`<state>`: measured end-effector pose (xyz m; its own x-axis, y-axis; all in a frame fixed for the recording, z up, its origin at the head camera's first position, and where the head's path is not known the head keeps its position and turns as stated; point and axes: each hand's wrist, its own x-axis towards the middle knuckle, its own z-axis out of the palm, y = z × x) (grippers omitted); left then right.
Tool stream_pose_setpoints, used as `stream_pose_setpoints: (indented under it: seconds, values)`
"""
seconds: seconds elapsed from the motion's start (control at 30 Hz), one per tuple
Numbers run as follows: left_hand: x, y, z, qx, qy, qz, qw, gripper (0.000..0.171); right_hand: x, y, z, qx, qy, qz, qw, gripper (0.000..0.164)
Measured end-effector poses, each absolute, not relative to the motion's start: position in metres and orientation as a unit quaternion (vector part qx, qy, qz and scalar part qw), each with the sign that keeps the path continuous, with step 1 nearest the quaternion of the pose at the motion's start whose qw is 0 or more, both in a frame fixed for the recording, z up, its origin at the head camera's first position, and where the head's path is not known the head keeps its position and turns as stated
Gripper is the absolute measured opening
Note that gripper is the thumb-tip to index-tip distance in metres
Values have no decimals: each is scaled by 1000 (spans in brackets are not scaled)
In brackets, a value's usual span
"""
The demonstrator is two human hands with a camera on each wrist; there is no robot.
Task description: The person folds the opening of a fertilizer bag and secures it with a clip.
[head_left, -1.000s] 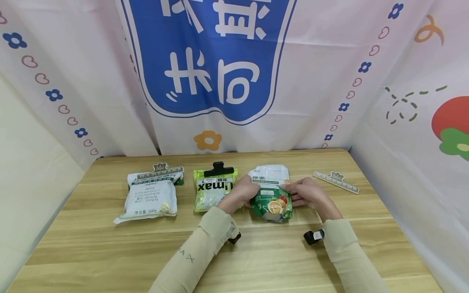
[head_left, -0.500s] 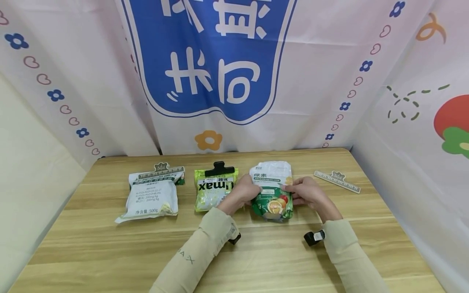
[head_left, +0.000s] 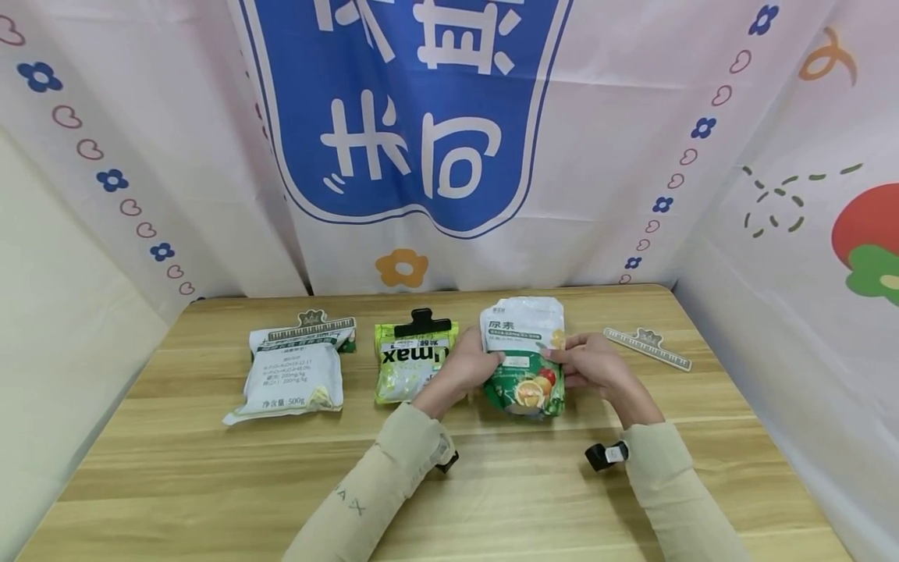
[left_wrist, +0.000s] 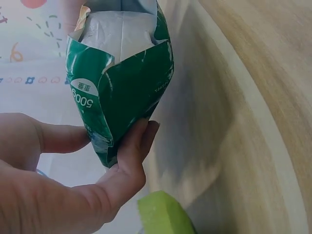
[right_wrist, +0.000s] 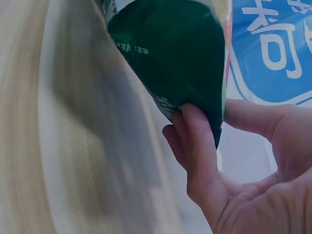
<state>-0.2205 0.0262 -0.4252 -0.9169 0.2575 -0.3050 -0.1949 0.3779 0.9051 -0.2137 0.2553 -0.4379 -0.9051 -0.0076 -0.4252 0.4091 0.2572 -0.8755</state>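
A green and white pouch (head_left: 523, 355) with fruit printed on its front is held upright between both hands, its base towards me. On its left edge, my left hand (head_left: 472, 365) pinches it between thumb and fingers. The left wrist view shows the pouch's green gusset (left_wrist: 136, 73) and folded base, with the thumb on one side and curled fingers on the other. My right hand (head_left: 597, 367) pinches the opposite edge; in the right wrist view its fingers (right_wrist: 195, 131) press the green side panel (right_wrist: 170, 53) against the thumb.
A yellow-green bag (head_left: 400, 375) with a black clip (head_left: 421, 321) lies just left of my left hand. Further left is a white bag (head_left: 293, 378) under a ruler-patterned clip (head_left: 312, 326). Another such clip (head_left: 648, 347) lies to the right on the wooden table (head_left: 211, 484).
Both hands have raised the pouch's top, so it stands more upright and its front shows more fully. The other bags and the loose clip stay where they were.
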Motion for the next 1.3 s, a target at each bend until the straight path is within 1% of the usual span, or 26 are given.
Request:
stream_pose_setpoints:
  seconds: [0.13,0.33,0.73,1.13,1.3]
  values:
    - [-215,21,-419,14,814,550,187,47,-211,253,-433,116,770,-604,170,45]
    - [-207,9,-412,24,816,551,174,58,-205,246,-423,92,774,-605,164,52]
    - [-190,-29,-405,24,807,568,163,70,-188,222,-407,45,769,-615,165,53]
    - [-169,-59,-401,31,772,612,167,69,-167,199,-404,20,771,-617,159,59]
    - [-162,-69,-403,30,769,617,163,62,-159,190,-405,4,771,-617,158,62]
